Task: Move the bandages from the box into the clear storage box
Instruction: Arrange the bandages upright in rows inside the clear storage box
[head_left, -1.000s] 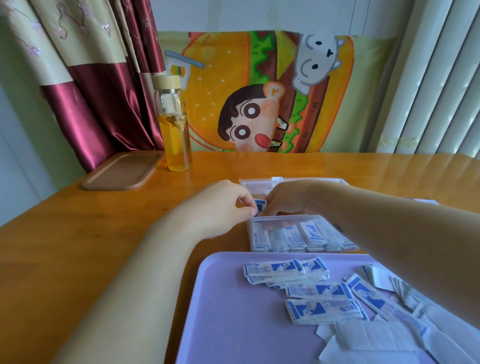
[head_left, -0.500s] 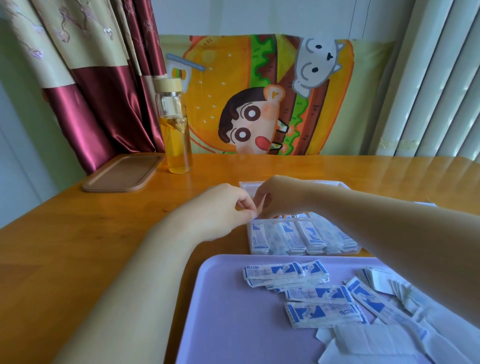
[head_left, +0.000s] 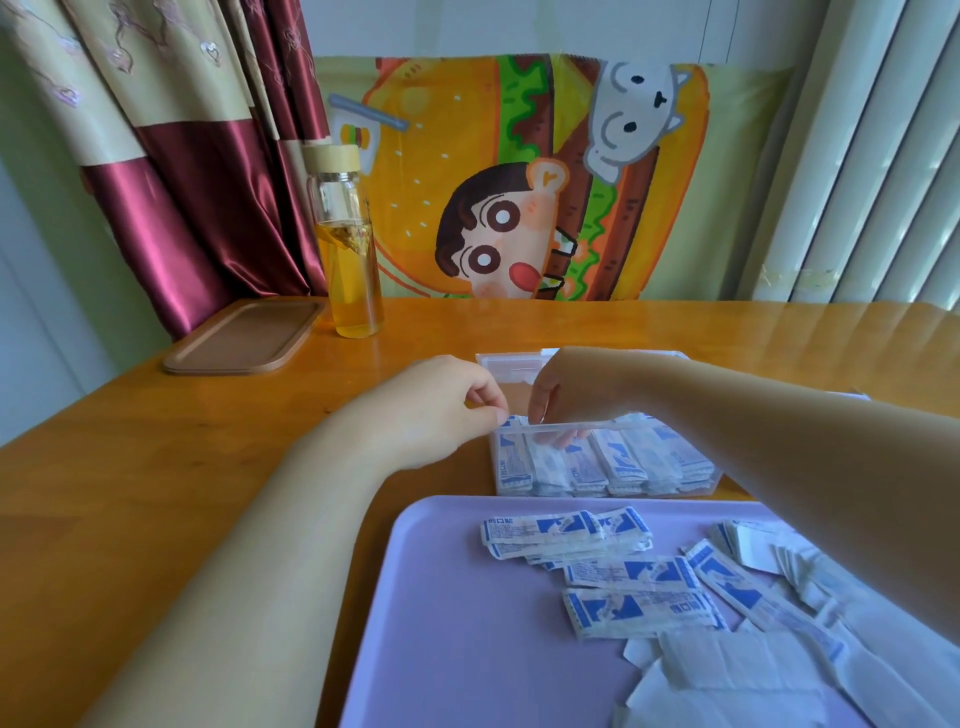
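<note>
A clear storage box (head_left: 712, 477) sits on the wooden table just beyond a lilac tray (head_left: 457, 623). Several blue-and-white wrapped bandages (head_left: 618, 462) stand in a row inside it. More loose bandages (head_left: 639, 605) lie scattered over the tray's right half, some under my right forearm. My left hand (head_left: 431, 405) has curled fingers that pinch the box's left rim corner. My right hand (head_left: 576, 387) reaches down into the box. Its fingertips show through the clear wall, touching the tops of the bandages near the left end.
The box's clear lid (head_left: 511, 364) lies flat behind it. At the back left stand a glass bottle (head_left: 348, 244) of yellow liquid and a brown tray (head_left: 244, 335). A cartoon cloth hangs behind the table, with curtains to its left.
A bandage held between both hands a second ago has gone down into the box. My right fingers have dipped inside after it. My left hand has stayed at the box's left corner.
</note>
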